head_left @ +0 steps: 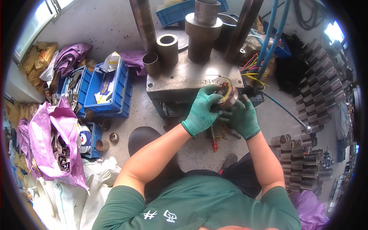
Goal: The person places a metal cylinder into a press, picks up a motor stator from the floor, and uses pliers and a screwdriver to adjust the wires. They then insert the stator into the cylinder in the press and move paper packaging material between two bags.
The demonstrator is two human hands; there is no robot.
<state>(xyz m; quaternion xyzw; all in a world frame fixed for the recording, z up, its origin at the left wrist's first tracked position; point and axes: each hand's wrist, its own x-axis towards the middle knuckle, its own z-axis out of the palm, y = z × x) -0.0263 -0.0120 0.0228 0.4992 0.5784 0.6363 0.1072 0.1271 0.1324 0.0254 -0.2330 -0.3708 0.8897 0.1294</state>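
Note:
Between my two gloved hands is a motor stator [230,100], a short metal cylinder with windings and red and yellow wires showing at its upper end. My left hand [202,112] grips it from the left, thumb and fingers closed on its side. On the right, my right hand [242,118] curls around its lower right side, slightly blurred by motion. The stator is tilted in front of the near edge of a steel press table [184,78]. A thin cable or wire [221,76] rises near its top.
Metal sleeves [167,50] and a stepped steel cylinder [203,32] stand on the press between two columns. Blue crates [108,86] and an open purple sack [57,142] are at left. Stacked metal cylinders [303,165] line the right. A ball-ended lever [308,129] sticks out rightward.

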